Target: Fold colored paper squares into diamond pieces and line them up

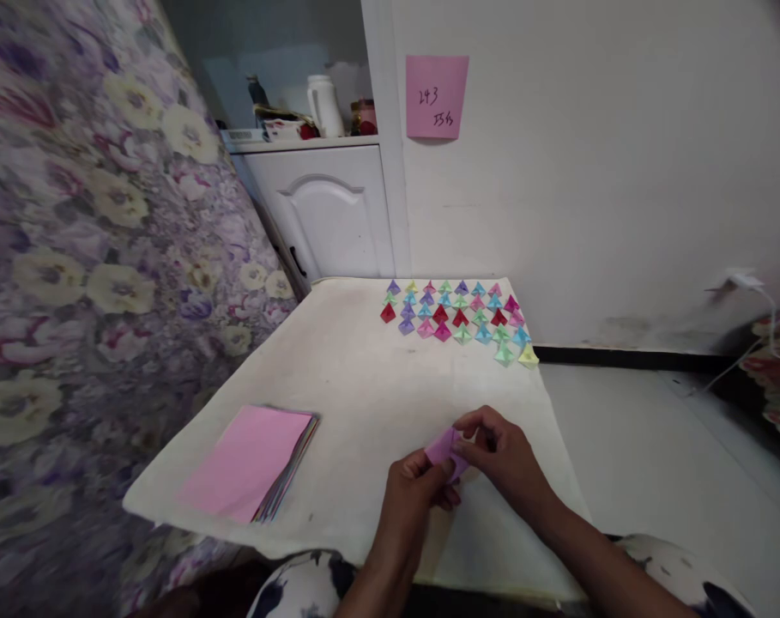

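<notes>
— What finishes did we find around the table (351, 378)?
— Its cream top (287, 360) looked matt and cloth-like to us. On its near left we saw a paper stack (254, 459), smooth and matt; towards its far right, matt folded-paper shapes (460, 318).
— And above its near edge?
— We held a folded sheet (437, 450), plain matt paper.
— Beyond it?
— We noted a smooth, painted-looking cabinet door (329, 215); left of the table, a matt printed-cloth curtain (125, 223); right of it, a faintly glossy floor (627, 446).

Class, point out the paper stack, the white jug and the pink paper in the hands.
Paper stack (251, 455), head view: pink top sheet.
White jug (327, 107), head view: its body.
Pink paper (440, 448), head view: uncovered left part.
</notes>
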Demonstrator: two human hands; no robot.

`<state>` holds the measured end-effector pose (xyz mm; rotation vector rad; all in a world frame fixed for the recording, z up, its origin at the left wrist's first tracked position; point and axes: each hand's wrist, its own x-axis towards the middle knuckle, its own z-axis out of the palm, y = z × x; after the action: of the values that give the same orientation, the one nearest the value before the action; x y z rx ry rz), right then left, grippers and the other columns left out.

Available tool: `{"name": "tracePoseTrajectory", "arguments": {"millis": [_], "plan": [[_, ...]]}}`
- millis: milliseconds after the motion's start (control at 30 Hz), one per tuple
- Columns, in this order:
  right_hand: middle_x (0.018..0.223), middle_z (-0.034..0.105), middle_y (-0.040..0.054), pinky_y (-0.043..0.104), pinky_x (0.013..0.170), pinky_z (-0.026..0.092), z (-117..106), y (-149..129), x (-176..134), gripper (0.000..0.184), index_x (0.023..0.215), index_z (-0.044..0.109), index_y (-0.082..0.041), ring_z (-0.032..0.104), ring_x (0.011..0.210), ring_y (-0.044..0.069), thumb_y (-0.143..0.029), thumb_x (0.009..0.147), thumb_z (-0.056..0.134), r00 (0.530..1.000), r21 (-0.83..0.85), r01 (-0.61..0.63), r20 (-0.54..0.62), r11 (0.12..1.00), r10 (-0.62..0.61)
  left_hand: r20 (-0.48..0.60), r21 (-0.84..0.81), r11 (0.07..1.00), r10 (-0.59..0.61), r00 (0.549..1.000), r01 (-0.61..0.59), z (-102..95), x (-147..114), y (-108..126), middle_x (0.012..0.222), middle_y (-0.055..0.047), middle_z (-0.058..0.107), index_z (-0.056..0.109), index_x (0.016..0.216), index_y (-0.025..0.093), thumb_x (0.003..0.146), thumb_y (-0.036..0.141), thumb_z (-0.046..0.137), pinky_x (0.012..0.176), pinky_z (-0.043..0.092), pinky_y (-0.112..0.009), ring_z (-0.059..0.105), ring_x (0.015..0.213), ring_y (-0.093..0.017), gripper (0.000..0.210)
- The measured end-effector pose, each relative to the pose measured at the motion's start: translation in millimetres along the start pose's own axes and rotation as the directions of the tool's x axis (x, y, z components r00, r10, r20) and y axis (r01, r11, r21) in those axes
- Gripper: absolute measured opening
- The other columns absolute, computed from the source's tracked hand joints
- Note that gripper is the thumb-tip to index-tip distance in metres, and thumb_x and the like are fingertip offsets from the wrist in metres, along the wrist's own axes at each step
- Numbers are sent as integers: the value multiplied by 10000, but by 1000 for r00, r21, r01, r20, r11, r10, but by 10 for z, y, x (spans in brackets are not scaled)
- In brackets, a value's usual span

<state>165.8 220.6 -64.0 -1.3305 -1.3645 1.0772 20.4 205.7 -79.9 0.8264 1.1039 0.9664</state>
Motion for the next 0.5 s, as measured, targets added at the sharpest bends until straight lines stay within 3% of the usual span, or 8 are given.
{"name": "tracePoseTrajectory", "arguments": {"millis": [167, 500], "plan": [[533, 412, -62, 210, 462, 288, -15, 50, 36, 124, 706, 608, -172, 360, 499, 92, -249, 651, 689, 998, -14, -52, 42, 999, 53, 31, 33, 999, 20, 999, -21, 11, -20, 0, 440, -17, 596, 661, 707, 89, 681, 282, 673, 450, 372, -199, 513, 417, -104, 195], [631, 449, -40, 217, 485, 321, -2, 80, 31, 79, 647, 601, -179, 384, 518, 88, -232, 670, 653, 997, -98, 2, 72, 995, 5, 50, -11, 1000, 24, 998, -24, 22, -24, -25, 474, -11, 596, 650, 700, 106, 697, 310, 669, 459, 373, -206, 510, 434, -103, 205]]}}
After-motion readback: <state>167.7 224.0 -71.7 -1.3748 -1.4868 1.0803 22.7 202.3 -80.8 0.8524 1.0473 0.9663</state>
